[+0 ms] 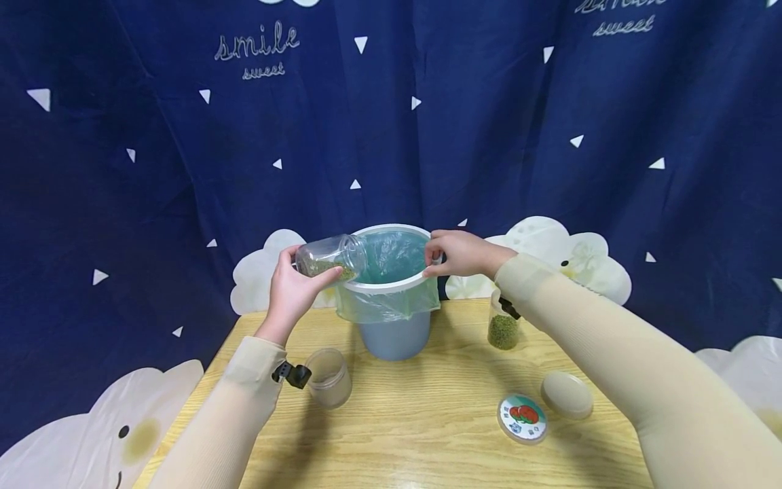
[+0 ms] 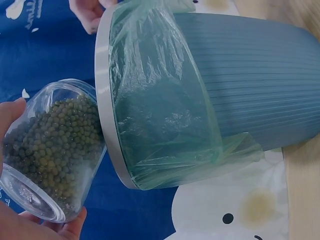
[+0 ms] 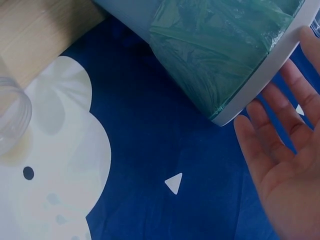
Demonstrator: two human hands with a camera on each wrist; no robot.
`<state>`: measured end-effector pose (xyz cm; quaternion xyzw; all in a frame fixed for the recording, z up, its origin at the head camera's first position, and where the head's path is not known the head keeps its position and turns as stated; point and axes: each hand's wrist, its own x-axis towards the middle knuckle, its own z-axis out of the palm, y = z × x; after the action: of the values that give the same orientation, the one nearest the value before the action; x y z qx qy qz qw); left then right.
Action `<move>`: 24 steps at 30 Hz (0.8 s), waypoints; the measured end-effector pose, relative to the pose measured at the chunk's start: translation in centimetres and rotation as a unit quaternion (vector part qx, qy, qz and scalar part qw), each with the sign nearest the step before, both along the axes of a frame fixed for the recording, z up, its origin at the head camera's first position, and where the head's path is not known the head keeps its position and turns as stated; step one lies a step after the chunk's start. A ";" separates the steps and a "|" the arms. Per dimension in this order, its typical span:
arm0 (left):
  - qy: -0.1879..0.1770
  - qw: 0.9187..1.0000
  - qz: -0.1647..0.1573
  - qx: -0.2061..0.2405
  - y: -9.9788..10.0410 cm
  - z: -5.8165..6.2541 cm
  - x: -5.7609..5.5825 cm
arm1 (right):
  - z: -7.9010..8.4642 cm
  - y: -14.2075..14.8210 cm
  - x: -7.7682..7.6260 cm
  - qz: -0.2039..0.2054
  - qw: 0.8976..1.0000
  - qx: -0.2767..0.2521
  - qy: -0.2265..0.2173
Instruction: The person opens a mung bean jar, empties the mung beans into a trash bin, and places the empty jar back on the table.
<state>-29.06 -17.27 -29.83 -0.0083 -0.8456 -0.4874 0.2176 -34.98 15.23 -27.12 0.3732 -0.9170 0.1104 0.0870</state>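
My left hand (image 1: 288, 292) grips a clear jar (image 1: 324, 250) tipped on its side, its mouth at the left part of the trash bin's rim. Green mung beans (image 2: 57, 142) lie along the jar's lower side, reaching its mouth. The blue trash bin (image 1: 396, 337) has a white rim and a green plastic liner (image 1: 391, 307) folded over it. At the opposite side of the rim, my right hand (image 1: 469, 252) holds on, fingertips and thumb right at the white edge in the right wrist view (image 3: 285, 65).
Another clear jar (image 1: 330, 380) stands open on the wooden table (image 1: 379, 435), left of the bin. A jar with green beans (image 1: 504, 331) stands at the right, partly behind my right wrist. Nearer lie a plain round lid (image 1: 567, 394) and a tomato-printed lid (image 1: 522, 418). A blue curtain (image 1: 379, 115) hangs behind.
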 end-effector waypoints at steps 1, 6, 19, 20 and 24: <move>0.000 1.000 -0.001 0.000 0.0 0.0 0.0 | 0.0 0.0 0.0 -0.001 1.000 0.001 0.001; -0.002 1.000 -0.010 0.004 0.1 0.2 0.0 | 0.0 0.0 0.0 -0.001 1.000 0.001 0.003; -0.018 1.000 -0.007 0.011 -0.1 0.3 0.0 | -0.1 0.0 0.0 -0.001 1.000 -0.004 0.000; -0.018 1.000 -0.006 0.008 -0.1 0.3 0.0 | -0.1 0.0 0.0 -0.002 1.000 -0.003 0.001; -0.021 1.000 0.000 -0.005 -0.3 0.2 0.1 | -0.1 0.0 -0.1 -0.003 1.000 0.001 0.006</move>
<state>-28.92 -17.53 -29.63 0.0005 -0.8522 -0.4835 0.1997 -35.08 15.22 -27.24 0.3709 -0.9179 0.1067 0.0920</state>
